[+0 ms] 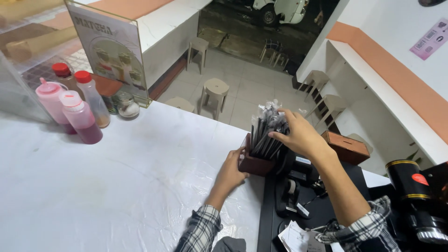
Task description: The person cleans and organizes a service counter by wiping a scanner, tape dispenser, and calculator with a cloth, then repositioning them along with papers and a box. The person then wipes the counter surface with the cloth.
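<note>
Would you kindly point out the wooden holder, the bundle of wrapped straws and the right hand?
wooden holder [252, 164], head view, on its brown front wall.
bundle of wrapped straws [265, 131], head view, on the dark middle of the bundle.
right hand [301, 136], head view, on the back of the hand.

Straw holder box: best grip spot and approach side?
Grip the brown wooden box low on its side walls, coming from the near left, where the left hand already braces it. The wrapped straws fan out of the open top under the right hand, so a top grip is probably blocked.
</note>
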